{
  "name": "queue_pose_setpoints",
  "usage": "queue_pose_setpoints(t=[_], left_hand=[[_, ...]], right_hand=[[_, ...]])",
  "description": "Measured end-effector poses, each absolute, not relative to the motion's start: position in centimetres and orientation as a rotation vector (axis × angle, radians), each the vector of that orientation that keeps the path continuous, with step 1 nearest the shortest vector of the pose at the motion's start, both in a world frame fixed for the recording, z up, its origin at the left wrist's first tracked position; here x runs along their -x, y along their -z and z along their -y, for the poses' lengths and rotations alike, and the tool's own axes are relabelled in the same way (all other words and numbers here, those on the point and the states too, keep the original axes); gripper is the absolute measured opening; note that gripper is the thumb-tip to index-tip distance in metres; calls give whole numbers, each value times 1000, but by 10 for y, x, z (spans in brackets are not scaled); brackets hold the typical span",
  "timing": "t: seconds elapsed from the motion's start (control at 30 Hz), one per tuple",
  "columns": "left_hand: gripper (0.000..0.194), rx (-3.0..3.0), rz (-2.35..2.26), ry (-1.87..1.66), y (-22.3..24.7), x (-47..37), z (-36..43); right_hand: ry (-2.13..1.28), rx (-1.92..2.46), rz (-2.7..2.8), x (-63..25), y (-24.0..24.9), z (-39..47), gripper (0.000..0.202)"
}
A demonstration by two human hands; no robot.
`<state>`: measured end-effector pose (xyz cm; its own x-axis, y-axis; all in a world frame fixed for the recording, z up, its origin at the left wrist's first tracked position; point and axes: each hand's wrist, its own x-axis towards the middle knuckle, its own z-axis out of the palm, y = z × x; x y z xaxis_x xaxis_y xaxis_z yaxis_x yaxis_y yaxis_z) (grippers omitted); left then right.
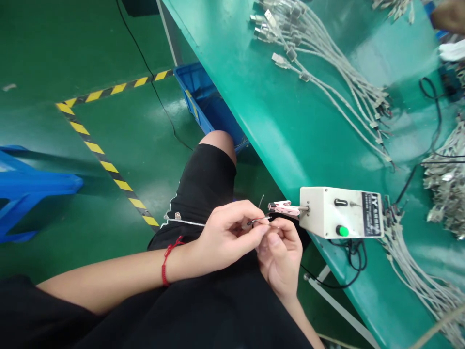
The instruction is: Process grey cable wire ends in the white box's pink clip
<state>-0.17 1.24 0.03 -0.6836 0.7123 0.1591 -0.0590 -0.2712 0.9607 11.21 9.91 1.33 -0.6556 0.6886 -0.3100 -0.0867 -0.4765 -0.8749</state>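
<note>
Green floor (109, 58) with hazard striping (105, 165) — teal workbench (276, 121), blue bin (203, 97).

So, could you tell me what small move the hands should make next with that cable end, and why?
Probably ease the cable end, pinched between left hand and right hand, rightward toward the clip on the white box: its tip sits just short of it.

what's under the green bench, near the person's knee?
A blue bin sits on the floor under the green bench edge, beyond the knee. Its open top shows dark; the contents can't be seen, and its far end is covered by the benchtop.
</note>
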Motion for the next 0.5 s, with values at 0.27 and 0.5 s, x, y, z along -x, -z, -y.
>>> queue_pose_setpoints(t=[0.27, 0.5], left_hand=[[17, -1195, -1535, -2054, -12, 10, -10], [16, -1222, -1559, -2039, -14, 9, -9]], right_hand=[[-2128, 805, 1283, -113, -24, -96, 7], [-2141, 794, 1265, -114, -23, -96, 7]])
